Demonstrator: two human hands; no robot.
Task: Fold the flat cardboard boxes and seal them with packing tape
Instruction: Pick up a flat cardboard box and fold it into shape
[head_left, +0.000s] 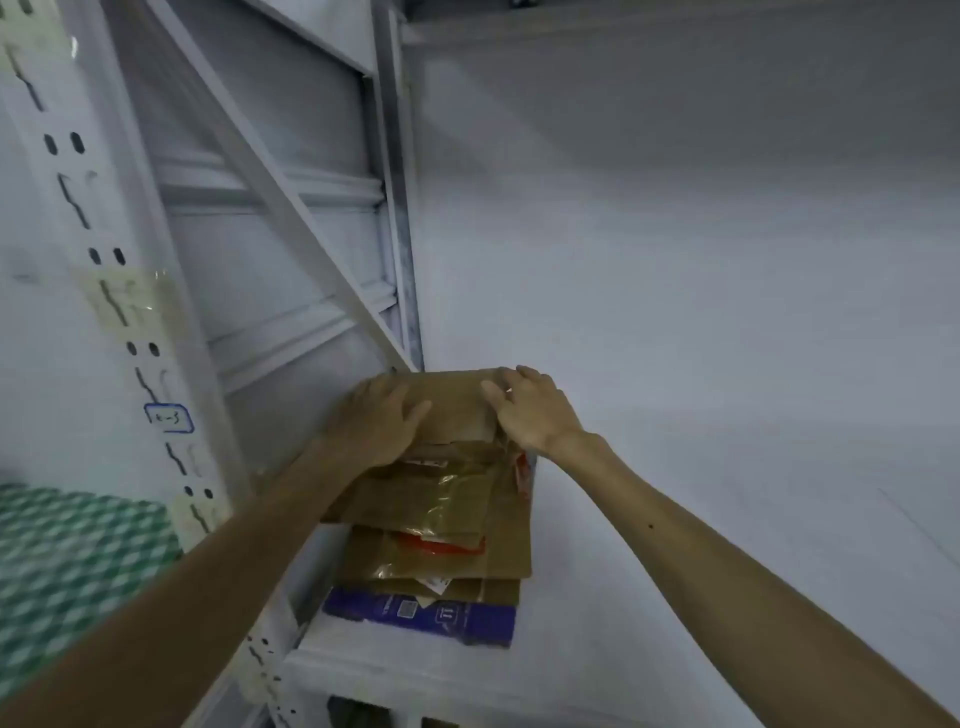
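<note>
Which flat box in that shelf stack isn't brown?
The blue printed one at the very bottom; the boxes above it are all brown cardboard.

- Your single view comes from the wide-angle camera on your head.
- It faces forward and down, near a white shelf (395, 670).
- The stack of flat cardboard boxes (457, 499) sits low centre, with your left hand (382, 415) and right hand (530, 410) on it.
- The rack upright (104, 291) runs slanted along the left edge, blurred.

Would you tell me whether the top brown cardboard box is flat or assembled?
Flat: the top brown cardboard box lies as a thin sheet on the stack of flattened boxes.
</note>
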